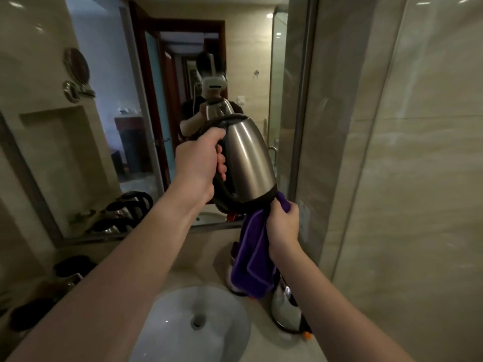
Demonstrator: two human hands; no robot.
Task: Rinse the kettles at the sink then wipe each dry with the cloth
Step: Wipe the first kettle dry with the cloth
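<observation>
The person holds a stainless steel electric kettle [248,158] up in the air in front of the mirror [109,126], well above the white sink basin [162,333]. The left hand [198,165] is wrapped tightly round the black handle, fingers curled through it, and carries the whole weight. The kettle tilts with its top leaning away and to the left, so its long axis runs from the lid at upper left down to the black base at lower right. That base is what matters: it sits right against the right hand [283,226], which comes up from below with its fingers bunched round a purple cloth [257,257]. The top of the cloth touches the bottom edge of the kettle while the rest hangs loose toward the counter. I would say the wiping is under way at the base, and the steel side facing us lies up and to the left of the cloth hand. On the beige stone counter [183,265] more kettles stand: one partly hidden behind the hanging cloth at the right, dark blurred ones at the left. Pale marble-look tiles line the wall to the right.
</observation>
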